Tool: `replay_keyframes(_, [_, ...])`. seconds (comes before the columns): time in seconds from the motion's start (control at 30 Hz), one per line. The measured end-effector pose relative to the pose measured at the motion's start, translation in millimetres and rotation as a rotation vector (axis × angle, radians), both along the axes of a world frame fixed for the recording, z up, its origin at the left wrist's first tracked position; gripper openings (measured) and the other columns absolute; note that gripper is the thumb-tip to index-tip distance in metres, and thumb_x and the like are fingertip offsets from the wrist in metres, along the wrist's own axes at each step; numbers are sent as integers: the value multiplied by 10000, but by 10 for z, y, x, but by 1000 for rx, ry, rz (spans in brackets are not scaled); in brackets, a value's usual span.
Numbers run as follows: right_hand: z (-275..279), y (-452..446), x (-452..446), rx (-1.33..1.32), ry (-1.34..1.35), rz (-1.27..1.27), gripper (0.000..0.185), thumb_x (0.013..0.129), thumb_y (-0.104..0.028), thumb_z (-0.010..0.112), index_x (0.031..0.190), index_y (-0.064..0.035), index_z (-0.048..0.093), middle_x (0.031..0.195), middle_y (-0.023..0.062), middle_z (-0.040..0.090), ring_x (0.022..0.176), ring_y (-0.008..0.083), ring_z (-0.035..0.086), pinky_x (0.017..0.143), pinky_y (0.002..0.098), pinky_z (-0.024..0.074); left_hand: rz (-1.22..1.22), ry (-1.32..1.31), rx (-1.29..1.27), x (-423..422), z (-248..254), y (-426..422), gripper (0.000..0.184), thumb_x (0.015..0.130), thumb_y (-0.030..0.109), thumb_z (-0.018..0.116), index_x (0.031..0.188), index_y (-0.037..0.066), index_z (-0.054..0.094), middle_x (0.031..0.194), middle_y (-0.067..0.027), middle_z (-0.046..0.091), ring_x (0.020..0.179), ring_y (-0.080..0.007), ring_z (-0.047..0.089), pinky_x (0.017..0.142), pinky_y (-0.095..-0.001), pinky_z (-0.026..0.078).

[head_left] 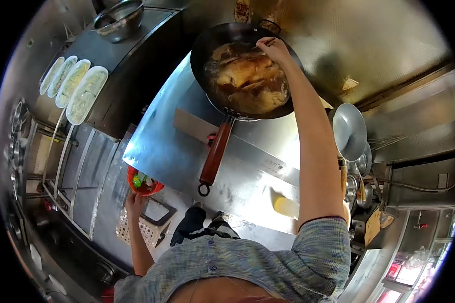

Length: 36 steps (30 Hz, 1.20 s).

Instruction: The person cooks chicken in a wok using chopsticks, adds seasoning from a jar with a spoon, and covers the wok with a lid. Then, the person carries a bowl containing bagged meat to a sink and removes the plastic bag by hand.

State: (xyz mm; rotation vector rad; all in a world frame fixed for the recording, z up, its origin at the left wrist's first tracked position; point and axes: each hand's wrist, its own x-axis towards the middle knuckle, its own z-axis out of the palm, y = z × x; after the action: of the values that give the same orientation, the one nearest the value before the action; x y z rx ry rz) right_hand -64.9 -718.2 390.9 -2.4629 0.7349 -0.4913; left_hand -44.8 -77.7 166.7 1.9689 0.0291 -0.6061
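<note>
Wok [201, 65] below right grip [274, 49]; red basket [153, 189] at left grip [134, 203].

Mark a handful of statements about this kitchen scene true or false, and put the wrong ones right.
1. The right hand is over the wok. True.
2. The wok's wooden handle points away from the person's body. False: it points toward the body.
3. Several white oval dishes stand side by side off to the left of the wok. True.
4. The wok has nothing in it. False: it holds brown liquid and large pieces of food.
5. The left hand is at a red container with something green in it. True.
6. The red container sits inside the wok. False: it is away from the wok, at the left hand.
</note>
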Motion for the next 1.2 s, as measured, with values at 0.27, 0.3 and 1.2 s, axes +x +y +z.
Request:
replay_keyframes(0.27, [-19,-199,22,33,195,22,240,859,-234,449,759,-27,517,688,77,508,627,191,456,637,319,421,-3,35,6,244,-165,57,236,861,192,482,866,-27,568,632,-21,524,533,-70,460,447,-224,349])
replay_keyframes(0.3, [-19,-212,-9,-10,244,19,242,859,-229,442,755,-21,507,690,79,501,625,194,449,637,318,420,-39,-7,25,262,-115,-2,238,858,195,488,873,-29,570,626,-22,523,526,-72,458,446,-228,349])
replay_keyframes(1.2, [1,359,-1623,369,-178,-178,246,811,-220,573,879,13,609,754,57,610,635,115,603,519,208,458,-259,-34,-20,137,143,-549,213,867,140,478,896,-53,565,734,-68,592,651,-107,542,577,-236,420])
